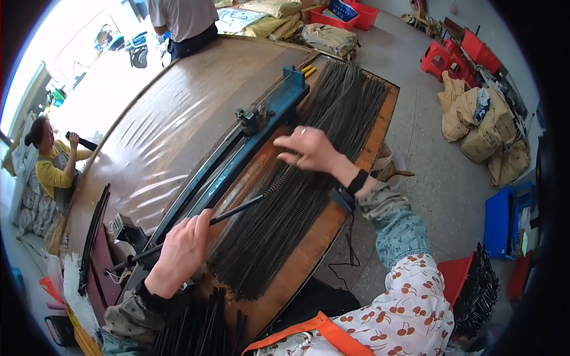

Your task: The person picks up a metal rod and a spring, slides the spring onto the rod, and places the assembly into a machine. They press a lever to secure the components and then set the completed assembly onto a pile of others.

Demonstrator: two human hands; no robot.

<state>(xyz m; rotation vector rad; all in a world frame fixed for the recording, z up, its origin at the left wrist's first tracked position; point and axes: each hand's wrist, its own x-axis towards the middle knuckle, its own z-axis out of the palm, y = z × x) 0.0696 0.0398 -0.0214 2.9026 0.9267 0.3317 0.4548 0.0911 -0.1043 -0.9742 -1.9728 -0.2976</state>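
Observation:
My left hand (182, 252) is closed around a long thin black tube (240, 206), which slants up to the right over the bench. A dark coil spring (279, 180) extends from the tube's upper end toward my right hand (312, 149). The right hand hovers above the springs, its thumb and index finger apart; the coil's far end is close below the thumb. Under both hands lies a broad bed of long dark springs (267, 237). Beside it runs a blue metal rail fixture (237, 160) with a dark clamp block (254, 120).
More black tubes (199, 326) lie by the near edge, others (95, 237) at the left. Plastic sheeting covers the wooden table (148, 136). A seated person (56, 160) is at the left; another person (184, 24) is at the far edge. Red stools (442, 59) and sacks (484, 124) are at right.

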